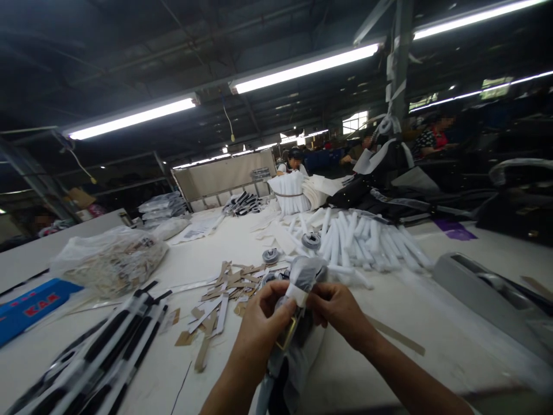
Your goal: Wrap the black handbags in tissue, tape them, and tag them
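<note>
Both of my hands meet over a dark strap point(279, 385) with a gold-coloured metal buckle point(286, 333). Thin whitish wrapping point(307, 270) covers its upper end. My left hand point(265, 317) is closed on the strap, its thumb pressing a white band point(297, 295) around the wrapping. On the other side, my right hand point(339, 311) pinches the edge of the wrapping, its fingertips partly hidden behind it. Just beyond my hands lie two small grey coils point(271, 256). A pile of brown and white cardboard strips point(227, 291) lies left of my left hand.
Black straps with white wraps point(116, 346) lie at front left, near a blue box point(37, 305) and a filled plastic bag point(114, 259). White rolls point(354, 239) are heaped behind my hands. A grey tape dispenser-like object point(488, 300) stands right. People sit farther back.
</note>
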Tool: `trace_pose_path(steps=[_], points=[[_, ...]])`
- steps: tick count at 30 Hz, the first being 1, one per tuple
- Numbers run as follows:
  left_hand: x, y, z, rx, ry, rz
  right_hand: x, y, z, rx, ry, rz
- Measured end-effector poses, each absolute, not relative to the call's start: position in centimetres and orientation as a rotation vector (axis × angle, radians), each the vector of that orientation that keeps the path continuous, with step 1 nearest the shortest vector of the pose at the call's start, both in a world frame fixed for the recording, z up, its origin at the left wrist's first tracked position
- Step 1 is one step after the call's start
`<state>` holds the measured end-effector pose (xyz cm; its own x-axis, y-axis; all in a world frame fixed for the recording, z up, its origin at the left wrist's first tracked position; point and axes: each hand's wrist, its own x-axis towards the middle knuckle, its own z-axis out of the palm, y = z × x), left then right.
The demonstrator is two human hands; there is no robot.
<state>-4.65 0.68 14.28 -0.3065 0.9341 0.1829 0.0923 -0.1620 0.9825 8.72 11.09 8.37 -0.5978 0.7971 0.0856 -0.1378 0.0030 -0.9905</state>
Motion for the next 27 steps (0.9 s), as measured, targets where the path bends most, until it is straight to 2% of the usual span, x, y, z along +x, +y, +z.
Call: trace_pose_path(steps=[7,15,27], points=[[-4.9,0.4,14.5,1.132,1.451,1.531,10.9,8.8,9.1,-0.735,-1.419,1.547],[-4.2,0.2,13.9,1.411,1.553,1.535,10.5,6.1,12.6,-0.376,-1.218,1.835],[-1.9,-0.7,13.7,1.704,1.909,1.676,8.7,4.8,13.3,-0.674,-1.110,1.686]])
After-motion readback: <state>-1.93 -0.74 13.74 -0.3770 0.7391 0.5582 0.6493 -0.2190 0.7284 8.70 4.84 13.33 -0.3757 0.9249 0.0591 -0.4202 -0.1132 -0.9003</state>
